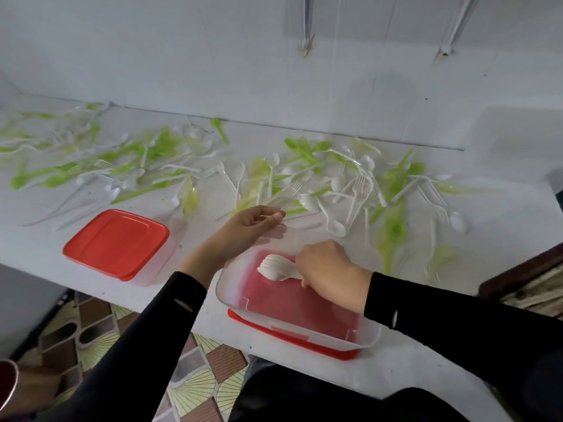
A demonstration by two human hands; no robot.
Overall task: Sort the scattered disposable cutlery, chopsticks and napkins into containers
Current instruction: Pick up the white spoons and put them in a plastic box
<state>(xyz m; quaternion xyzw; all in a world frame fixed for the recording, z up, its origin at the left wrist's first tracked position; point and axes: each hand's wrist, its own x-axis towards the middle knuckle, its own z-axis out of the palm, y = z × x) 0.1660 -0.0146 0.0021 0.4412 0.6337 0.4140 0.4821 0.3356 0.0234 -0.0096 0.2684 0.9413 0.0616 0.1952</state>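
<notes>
White counter [45, 239], cutlery [335, 184] strewn | right fingers [304, 283] grip spoons [274, 266] — left fingers [274, 216] curled, hold unclear

white spoons [275, 267]: handles hidden in right hand [327, 269] | far-left cutlery [45, 138]: blurred | dark tray [518, 283]: cropped

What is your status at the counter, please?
Left hand grips clear container rim. Right hand holds white spoons inside it. Scattered cutlery beyond, nothing blocking.

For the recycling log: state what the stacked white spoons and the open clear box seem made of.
The stacked white spoons: likely thin plastic, opaque, slightly glossy, bowls nesting closely. The open clear box: seemingly plastic, translucent; the red lid beneath shows through it.
</notes>
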